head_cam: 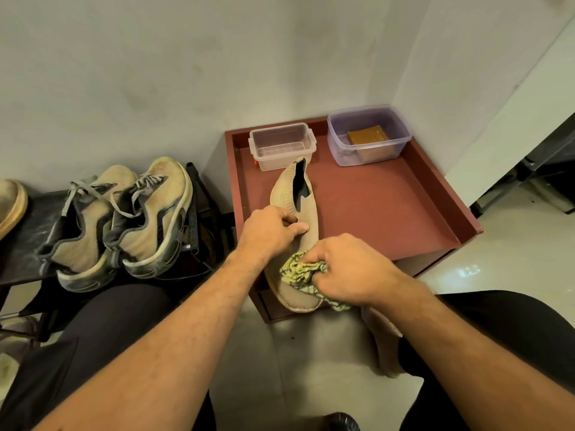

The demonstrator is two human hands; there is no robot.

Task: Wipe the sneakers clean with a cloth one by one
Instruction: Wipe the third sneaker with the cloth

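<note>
- The right hand (348,269) has its fingers curled round a bunched yellow-green cloth (303,272) and presses it onto the toe end of a beige slip-on sneaker (295,213).
- The left hand (270,231), just beyond and to the left of the right hand, pinches the sneaker's upper at mid-length, thumb and fingers bent onto the knit, steadying it.
- The sneaker lies lengthwise on a red-brown worktop (389,213) with a raised rim; its heel points away from the hands and its toe overhangs the near edge.
- Step in hand, as I judge it: wiping this first shoe, at the toe.
- The next move likely calls for drawing the cloth along the upper toward the heel while the left hand shifts its hold so the shoe does not slide off the edge.
- Past the heel stand a clear tub (281,146) and, to its right, a purple-tinted tub (368,135) with a brown block inside.
- Well left of the left hand, a pair of dusty laced sneakers (124,219) waits on a dark shoe rack (28,237); I judge them untouched.
</note>
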